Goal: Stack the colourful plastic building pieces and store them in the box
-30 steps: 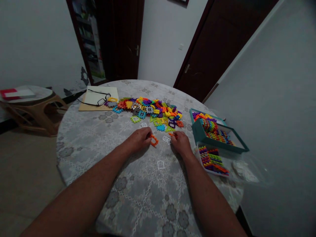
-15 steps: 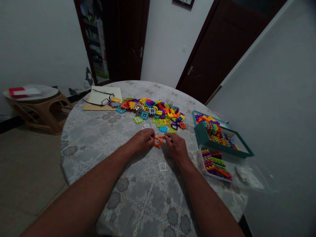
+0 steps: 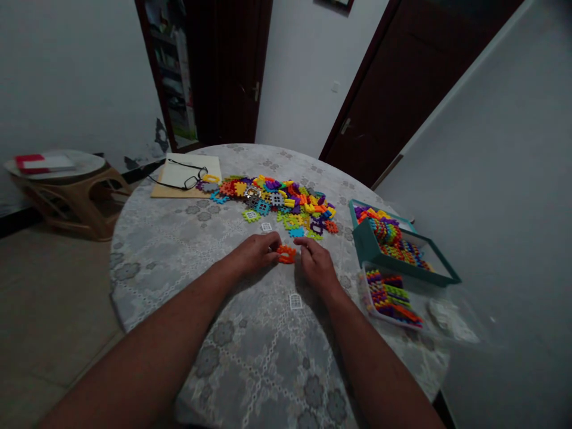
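Near the middle of the table, my left hand (image 3: 259, 251) pinches an orange interlocking building piece (image 3: 286, 255) with an open centre, between thumb and fingers. My right hand (image 3: 316, 260) is just right of it, index finger stretched toward the piece, the other fingers partly curled; I see nothing in it. A small white window-shaped insert (image 3: 295, 301) lies on the cloth below the hands, and another white insert (image 3: 267, 227) lies beyond them. Further back spreads a heap of colourful interlocking pieces (image 3: 277, 199), with a blue piece (image 3: 297, 232) at its near edge.
On the right are a teal box (image 3: 440, 277) of stacked colourful pieces, a clear plastic tub (image 3: 366, 301) with more pieces, and a clear bag (image 3: 460, 322) of white parts. Eyeglasses (image 3: 191, 182) rest on a board (image 3: 167, 192) at back left. A stool (image 3: 80, 196) stands beyond.
My right fingers have come off the orange piece, which stays in my left hand and now looks tilted differently. The heap and boxes look the same.
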`<state>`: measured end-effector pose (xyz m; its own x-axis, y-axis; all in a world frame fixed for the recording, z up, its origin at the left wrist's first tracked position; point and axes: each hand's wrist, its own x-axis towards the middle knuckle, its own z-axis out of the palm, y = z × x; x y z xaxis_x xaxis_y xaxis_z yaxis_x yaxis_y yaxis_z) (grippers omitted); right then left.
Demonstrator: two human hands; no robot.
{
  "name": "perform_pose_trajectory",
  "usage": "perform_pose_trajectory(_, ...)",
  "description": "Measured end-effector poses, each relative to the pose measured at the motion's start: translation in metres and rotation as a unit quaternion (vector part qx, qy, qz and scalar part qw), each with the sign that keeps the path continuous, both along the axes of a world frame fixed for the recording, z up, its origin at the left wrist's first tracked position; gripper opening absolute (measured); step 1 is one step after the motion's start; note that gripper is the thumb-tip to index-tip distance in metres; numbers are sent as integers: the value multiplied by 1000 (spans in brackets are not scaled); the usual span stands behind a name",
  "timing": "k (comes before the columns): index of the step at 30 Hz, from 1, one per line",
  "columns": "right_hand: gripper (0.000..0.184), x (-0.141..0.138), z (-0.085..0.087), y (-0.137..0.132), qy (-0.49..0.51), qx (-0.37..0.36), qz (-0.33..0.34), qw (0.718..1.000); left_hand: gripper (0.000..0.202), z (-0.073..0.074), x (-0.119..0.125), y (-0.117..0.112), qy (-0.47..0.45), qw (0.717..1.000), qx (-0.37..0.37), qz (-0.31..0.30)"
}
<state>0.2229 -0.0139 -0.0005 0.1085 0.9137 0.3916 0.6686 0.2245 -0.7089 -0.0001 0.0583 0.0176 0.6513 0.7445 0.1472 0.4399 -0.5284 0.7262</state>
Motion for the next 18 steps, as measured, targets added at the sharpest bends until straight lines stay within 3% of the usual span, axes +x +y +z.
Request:
perform_pose_trajectory(4,38,29,-2,16,-87,13,-73,993,18,4,-1,-1,8,1000,-24,5)
perform_pose_trajectory(8,40,49,-8,28,-176,-37,-100,979,17,6,0,-2,12,1000,-16,-8)
perform_pose_trajectory(18,40,54,-19,42,-225,-123,-161,953,18,2,1,0,49,999,21,-7)
